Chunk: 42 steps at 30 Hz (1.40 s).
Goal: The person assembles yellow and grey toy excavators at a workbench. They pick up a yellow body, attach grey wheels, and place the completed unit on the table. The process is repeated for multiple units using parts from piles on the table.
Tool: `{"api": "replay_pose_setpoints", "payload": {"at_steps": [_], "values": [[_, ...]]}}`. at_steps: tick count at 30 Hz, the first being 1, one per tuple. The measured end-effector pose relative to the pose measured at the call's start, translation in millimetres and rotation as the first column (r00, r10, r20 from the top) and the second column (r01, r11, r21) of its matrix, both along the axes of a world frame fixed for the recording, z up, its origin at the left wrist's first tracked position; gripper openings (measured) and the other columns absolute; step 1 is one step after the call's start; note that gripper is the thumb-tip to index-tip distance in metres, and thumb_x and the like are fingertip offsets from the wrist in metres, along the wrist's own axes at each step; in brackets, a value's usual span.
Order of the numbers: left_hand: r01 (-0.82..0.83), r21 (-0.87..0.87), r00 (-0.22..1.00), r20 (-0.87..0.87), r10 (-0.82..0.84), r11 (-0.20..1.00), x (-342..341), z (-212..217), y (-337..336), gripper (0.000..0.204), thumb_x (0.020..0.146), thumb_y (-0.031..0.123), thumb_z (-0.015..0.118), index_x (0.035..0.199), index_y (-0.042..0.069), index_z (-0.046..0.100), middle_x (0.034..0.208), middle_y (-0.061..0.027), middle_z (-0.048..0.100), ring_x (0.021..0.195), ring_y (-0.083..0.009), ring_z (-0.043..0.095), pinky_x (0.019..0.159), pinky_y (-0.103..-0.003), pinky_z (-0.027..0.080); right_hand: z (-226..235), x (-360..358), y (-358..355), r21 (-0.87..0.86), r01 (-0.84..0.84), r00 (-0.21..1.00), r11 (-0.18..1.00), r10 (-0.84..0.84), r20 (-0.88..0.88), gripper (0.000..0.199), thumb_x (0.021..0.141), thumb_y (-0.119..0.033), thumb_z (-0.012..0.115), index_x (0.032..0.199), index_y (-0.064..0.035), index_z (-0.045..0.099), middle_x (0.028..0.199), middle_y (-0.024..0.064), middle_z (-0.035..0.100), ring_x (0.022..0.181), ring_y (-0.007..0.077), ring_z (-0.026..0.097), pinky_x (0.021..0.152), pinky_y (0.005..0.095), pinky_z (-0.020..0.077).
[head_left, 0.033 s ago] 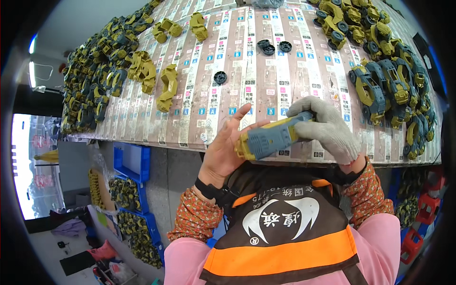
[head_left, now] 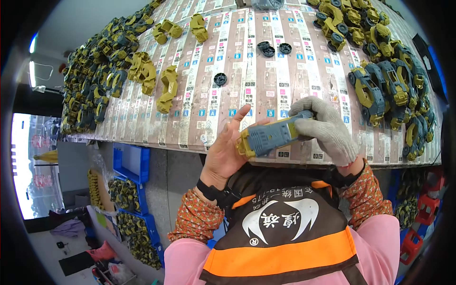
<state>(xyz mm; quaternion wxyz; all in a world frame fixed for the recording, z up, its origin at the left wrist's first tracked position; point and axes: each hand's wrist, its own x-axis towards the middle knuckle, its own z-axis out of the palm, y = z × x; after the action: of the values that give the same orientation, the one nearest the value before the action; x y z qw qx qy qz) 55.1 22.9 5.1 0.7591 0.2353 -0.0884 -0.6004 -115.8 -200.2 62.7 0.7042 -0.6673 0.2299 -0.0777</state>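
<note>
Fingers (head_left: 311, 102) curl in a grasp on the right, loose and unclenched on the left! Behind stretches the patterned table (head_left: 228, 102); at its near edge the gloved right hand (head_left: 328, 130), forearm angling inward, clasps one end of the toy vehicle (head_left: 269, 138), tilted, right end higher. The bare left hand (head_left: 225, 152) opens at the other end, one finger pointing up. Beyond, four black wheels (head_left: 220, 79).

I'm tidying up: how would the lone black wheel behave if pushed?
The black wheel appears to lie flat, so it would probably slide rather than roll. Its round rim could roll if tipped upright; its spoked, plastic-looking build suggests lightness.
</note>
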Motion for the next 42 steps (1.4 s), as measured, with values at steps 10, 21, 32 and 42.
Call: {"api": "replay_pose_setpoints", "payload": {"at_steps": [10, 21, 32, 42], "values": [[-0.313, -0.01, 0.945, 0.102, 0.312, 0.95, -16, -3, -23, 0.064, 0.106, 0.031, 0.069, 0.161, 0.018, 0.038, 0.143, -0.011, 0.06, 0.136, -0.0293, 0.06, 0.113, -0.053, 0.053, -8, 26, 25, -0.317, -0.088, 0.996, 0.944, 0.092, 0.0, 0.035, 0.096, -0.029, 0.076, 0.115, -0.0008, 0.067, 0.094, 0.012, 0.07, 0.09, 0.025, 0.07, 0.083, 0.0383, 0.0571], [-0.274, 0.101, 0.946, 0.205, 0.25, 0.956, -2, -33, -17, 0.088, 0.104, 0.077, 0.042, 0.159, 0.008, 0.043, 0.149, -0.017, 0.061, 0.134, -0.0384, 0.064, 0.111, -0.054, 0.054, -32, 181, -116, -0.948, 0.019, 0.992, 0.317, -0.125, -0.022, 0.038, 0.104, -0.035, 0.057, 0.099, -0.0028, 0.075, 0.098, 0.0246, 0.075, 0.095, 0.0424, 0.073, 0.084, 0.0517, 0.057], [-0.265, 0.069, 0.95, 0.192, 0.248, 0.962, 0, -42, -11, 0.082, 0.102, 0.041, 0.074, 0.164, 0.015, 0.026, 0.144, -0.0089, 0.056, 0.131, -0.0254, 0.062, 0.108, -0.045, 0.056, -44, 219, -86, -0.99, 0.009, 0.998, 0.141, -0.058, 0.001, 0.025, 0.091, -0.024, 0.069, 0.102, -0.0029, 0.074, 0.094, 0.0193, 0.073, 0.095, 0.0404, 0.072, 0.088, 0.0496, 0.0574], [-0.319, 0.171, 0.923, 0.279, 0.265, 0.932, -18, -29, -8, 0.073, 0.107, 0.065, 0.052, 0.148, 0.005, 0.054, 0.128, -0.0159, 0.073, 0.111, -0.0275, 0.075, 0.095, -0.046, 0.063, -19, 87, 2, -0.404, -0.065, 0.997, 0.913, 0.077, 0.013, 0.024, 0.099, -0.013, 0.069, 0.12, -0.0023, 0.069, 0.098, 0.0158, 0.077, 0.088, 0.0253, 0.076, 0.082, 0.0385, 0.0597]]}}
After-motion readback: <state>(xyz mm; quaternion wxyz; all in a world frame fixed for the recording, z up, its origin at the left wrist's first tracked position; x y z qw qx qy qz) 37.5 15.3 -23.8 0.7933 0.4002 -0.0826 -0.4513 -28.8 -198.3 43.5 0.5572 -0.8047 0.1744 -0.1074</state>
